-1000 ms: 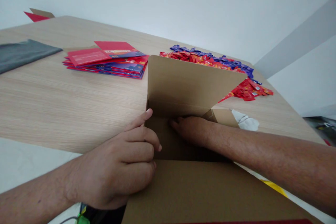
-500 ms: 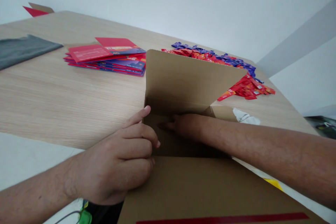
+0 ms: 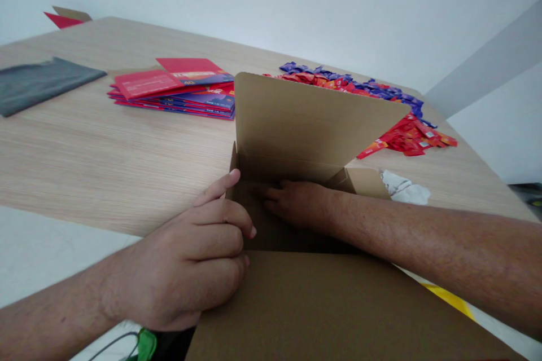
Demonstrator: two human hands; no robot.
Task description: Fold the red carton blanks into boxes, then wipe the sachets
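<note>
A brown cardboard box (image 3: 296,118) stands open at the near edge of the wooden table, its far flap upright and its near flap (image 3: 322,310) folded toward me. My left hand (image 3: 186,259) grips the box's left wall, fingers curled over the edge and the index finger stretched along it. My right hand (image 3: 296,203) reaches down inside the box, fingers flat against the inner bottom near the left corner. Nothing shows in that hand.
A stack of red and purple flat cartons (image 3: 178,90) lies left of the box. A heap of red and purple sachets (image 3: 381,107) spreads behind it. A grey cloth (image 3: 42,82) lies far left, a white crumpled cloth (image 3: 404,189) right of the box.
My right hand has slid slightly left inside the box. The view has shifted a little; the left hand keeps its grip.
</note>
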